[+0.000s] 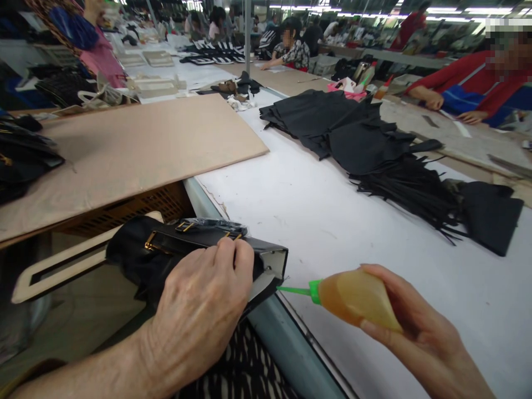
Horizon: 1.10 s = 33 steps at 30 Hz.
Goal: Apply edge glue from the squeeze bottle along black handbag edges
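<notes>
My left hand (199, 316) is closed over a black handbag (166, 252) with gold buckles, holding it on my lap at the table's edge. The bag's open grey end (272, 266) faces right. My right hand (409, 327) grips a squeezable amber glue bottle (353, 296) with a green nozzle (293, 290). The nozzle tip points left and sits at the lower corner of the bag's open end.
A white table (332, 221) carries piles of black fabric pieces (353, 133) and black strips (411, 188). A brown board (124, 149) lies at the left over a crate. A person in red (469, 83) leans on the table at the right; others work further back.
</notes>
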Each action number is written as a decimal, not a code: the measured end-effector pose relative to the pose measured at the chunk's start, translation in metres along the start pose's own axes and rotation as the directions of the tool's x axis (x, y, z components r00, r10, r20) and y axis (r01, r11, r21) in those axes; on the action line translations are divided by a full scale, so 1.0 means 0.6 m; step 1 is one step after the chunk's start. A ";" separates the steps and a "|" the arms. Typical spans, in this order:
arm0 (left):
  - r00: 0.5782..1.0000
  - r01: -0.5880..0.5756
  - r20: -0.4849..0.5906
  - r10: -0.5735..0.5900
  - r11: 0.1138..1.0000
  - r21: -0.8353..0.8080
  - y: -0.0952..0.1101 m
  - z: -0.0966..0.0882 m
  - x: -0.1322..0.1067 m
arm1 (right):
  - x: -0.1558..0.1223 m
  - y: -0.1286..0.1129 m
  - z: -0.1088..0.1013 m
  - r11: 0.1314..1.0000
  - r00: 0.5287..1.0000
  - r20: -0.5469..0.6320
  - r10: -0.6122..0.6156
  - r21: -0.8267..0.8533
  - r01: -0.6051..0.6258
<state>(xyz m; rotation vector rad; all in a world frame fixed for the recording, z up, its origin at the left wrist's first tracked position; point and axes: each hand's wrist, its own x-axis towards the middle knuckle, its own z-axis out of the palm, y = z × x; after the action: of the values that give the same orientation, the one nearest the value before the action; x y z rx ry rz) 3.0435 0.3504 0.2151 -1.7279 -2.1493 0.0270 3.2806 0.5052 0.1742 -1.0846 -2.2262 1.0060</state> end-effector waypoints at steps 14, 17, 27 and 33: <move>0.995 0.030 -0.091 -0.032 0.999 -0.027 0.012 0.020 -0.044 | -0.008 -0.001 0.009 0.994 0.996 -0.015 0.091 0.058 -0.090; 0.993 0.035 -0.108 -0.038 0.999 -0.035 0.015 0.024 -0.051 | -0.012 -0.001 0.010 0.995 0.996 -0.026 0.091 0.044 -0.089; 0.996 0.049 -0.080 -0.050 0.999 -0.018 0.026 0.030 -0.059 | -0.040 -0.020 0.018 0.995 0.995 -0.002 0.097 0.039 -0.097; 0.996 0.029 -0.079 -0.031 0.999 -0.016 0.034 0.030 -0.067 | -0.045 -0.014 0.024 0.995 0.993 -0.071 0.093 0.039 -0.090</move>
<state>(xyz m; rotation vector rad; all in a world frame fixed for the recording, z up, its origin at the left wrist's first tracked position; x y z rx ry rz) 3.0637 0.3215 0.1822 -1.6762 -2.1231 -0.0649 3.2825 0.4739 0.1695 -1.1979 -2.1101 1.0231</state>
